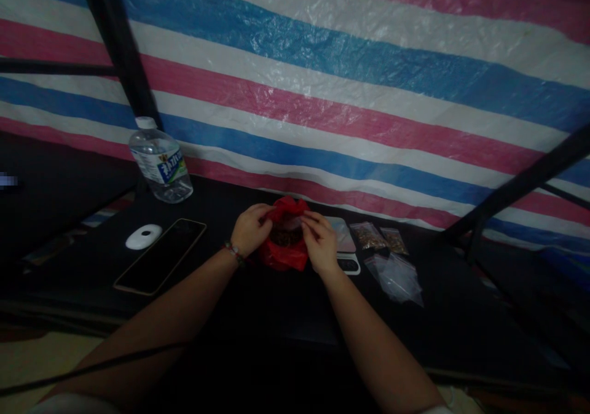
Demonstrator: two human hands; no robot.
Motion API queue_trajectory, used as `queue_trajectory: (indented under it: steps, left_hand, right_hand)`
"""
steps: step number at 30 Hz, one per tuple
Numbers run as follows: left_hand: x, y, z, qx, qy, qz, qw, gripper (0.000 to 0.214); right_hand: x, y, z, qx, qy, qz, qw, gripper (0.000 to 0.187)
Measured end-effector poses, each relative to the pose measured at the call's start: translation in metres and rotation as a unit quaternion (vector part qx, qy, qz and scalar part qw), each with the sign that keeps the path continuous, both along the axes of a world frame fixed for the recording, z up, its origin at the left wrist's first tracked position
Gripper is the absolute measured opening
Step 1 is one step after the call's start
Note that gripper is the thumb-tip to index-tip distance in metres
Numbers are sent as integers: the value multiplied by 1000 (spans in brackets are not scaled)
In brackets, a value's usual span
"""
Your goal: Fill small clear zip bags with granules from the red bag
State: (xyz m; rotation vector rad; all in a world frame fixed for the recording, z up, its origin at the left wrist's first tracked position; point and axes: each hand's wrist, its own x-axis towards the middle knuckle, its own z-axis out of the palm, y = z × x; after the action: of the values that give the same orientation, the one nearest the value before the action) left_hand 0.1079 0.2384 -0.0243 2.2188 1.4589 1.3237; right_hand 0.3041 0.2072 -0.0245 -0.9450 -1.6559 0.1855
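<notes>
A red plastic bag (284,258) stands on the black tabletop with its mouth spread, and brown loose bits (284,236) show inside. My left hand (251,228) pinches the bag's left rim between thumb and fingers. On the opposite side, my right hand (321,240) has its fingers closed at the right rim. Something pale and clear (292,222) lies in the bag's mouth by the right fingertips; whether that hand grips it too, I cannot tell. Partly behind my right hand is a small digital scale (351,264) with a shiny plate.
Right of the scale lie two small filled zip bags (369,236) and several flat clear zip bags (397,279). To the left are a phone (160,257), a white oval device (144,237) and a big plastic bottle (161,162). Striped sheeting (322,107) hangs behind the table.
</notes>
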Motion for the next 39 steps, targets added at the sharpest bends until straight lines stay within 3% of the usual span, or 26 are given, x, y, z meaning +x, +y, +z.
queue_trajectory:
  steps: [4, 8, 14, 21, 24, 27, 32, 39]
  left_hand:
    - [1, -3, 1, 12, 40, -67, 997, 42]
    - [4, -5, 1, 37, 106, -121, 986, 29]
    - [2, 1, -1, 68, 127, -47, 989, 22]
    - [-2, -1, 1, 101, 97, 21, 990, 24]
    - [0, -2, 2, 102, 101, 19, 989, 22]
    - [2, -4, 2, 103, 108, -12, 989, 20]
    - [3, -5, 2, 84, 80, 3, 993, 26]
    - [0, -1, -2, 53, 71, 5, 996, 33]
  right_hand:
    - [-3, 3, -1, -45, -4, 5, 999, 18]
    - [-4, 4, -1, -56, 34, -25, 997, 9]
    - [0, 6, -2, -48, 13, 1, 999, 15]
    - [2, 8, -6, -69, 29, -30, 997, 15]
    - [0, 9, -10, -141, 24, 3, 990, 31]
    - [-2, 9, -14, -198, -5, 41, 979, 27]
    - [-1, 8, -14, -189, 104, 21, 976, 32]
    - [-1, 11, -16, -242, 161, 80, 953, 37]
